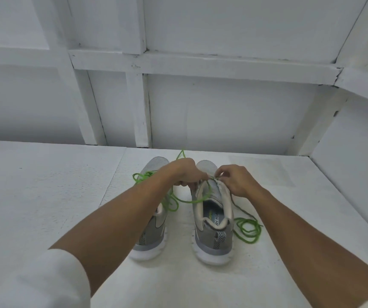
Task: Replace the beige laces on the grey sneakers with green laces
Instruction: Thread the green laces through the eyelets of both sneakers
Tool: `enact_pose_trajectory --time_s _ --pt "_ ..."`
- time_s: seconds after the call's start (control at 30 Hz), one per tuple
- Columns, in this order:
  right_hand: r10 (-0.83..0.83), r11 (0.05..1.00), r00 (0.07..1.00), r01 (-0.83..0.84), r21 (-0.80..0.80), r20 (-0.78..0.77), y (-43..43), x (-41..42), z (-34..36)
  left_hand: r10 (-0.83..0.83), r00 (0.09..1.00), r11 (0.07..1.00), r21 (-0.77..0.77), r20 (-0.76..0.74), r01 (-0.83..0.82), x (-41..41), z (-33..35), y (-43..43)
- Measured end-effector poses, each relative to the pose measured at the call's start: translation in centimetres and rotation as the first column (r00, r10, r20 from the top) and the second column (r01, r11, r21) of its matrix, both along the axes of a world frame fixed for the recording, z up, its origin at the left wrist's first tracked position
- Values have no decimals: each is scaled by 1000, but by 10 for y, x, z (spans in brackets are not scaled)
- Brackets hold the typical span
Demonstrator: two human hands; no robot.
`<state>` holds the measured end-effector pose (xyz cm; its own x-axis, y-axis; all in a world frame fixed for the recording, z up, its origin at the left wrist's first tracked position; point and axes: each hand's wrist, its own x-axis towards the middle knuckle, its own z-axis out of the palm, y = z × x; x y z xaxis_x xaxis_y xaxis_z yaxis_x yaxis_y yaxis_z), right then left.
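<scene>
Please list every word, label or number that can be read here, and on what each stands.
"RY FOA": on the insole of the right sneaker, ends hidden.
Logo above it on the insole: too blurred to read.
No other text shows.

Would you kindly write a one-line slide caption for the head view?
Left hand and right hand work a green lace into the right grey sneaker; the left sneaker stands beside it.

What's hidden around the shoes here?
Head view only:
Eyelets of the right sneaker: covered by left hand and right hand.
Lacing on the left sneaker: behind the left forearm.
What the left hand grips: hidden under its knuckles.
Tip of the lace in the right hand: too small.
Print on the insole: cut off by the collar.
</scene>
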<state>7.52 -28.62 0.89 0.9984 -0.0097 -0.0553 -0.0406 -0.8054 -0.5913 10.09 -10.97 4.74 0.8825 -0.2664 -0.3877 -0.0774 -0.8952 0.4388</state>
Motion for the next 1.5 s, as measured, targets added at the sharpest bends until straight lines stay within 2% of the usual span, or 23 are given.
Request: enact_pose_trajectory --time_s 0.3,0.47,0.57,0.67,0.77,0.87,1.03,1.2,1.33,1.5 --pt "53 969 998 -58 -241 -26 -11 -2 5 36 996 997 -67 -78 -41 2 -3 4" --pt "109 957 990 -130 -261 -95 -10 -2 8 18 994 998 -57 -109 -24 9 25 16" --pt "43 987 997 -51 -155 -58 -13 -3 14 97 995 985 -143 1 -96 26 68 38" --pt "-18 997 999 16 -80 -28 -16 -6 19 123 976 990 -91 177 -108 37 111 57" --pt "-21 998 996 16 -58 -83 -9 -7 20 100 943 995 -37 318 -94 33 137 56" --pt "-47 992 993 33 -120 -113 3 -7 23 -11 963 999 -37 271 22 19 129 37" --pt "-139 989 971 127 -76 -196 15 -6 27 -84 990 992 -80 113 94 7 82 6" --pt "-217 957 942 257 137 -254 12 -7 19 -73 977 996 -36 199 81 9 50 2" --pt "-267 866 904 377 328 -334 7 -11 10 -36 976 995 -80 216 54 9 31 -1" --pt "-274 769 869 455 449 -412 5 -15 5 -33 968 984 -163 249 76 5 8 -14"
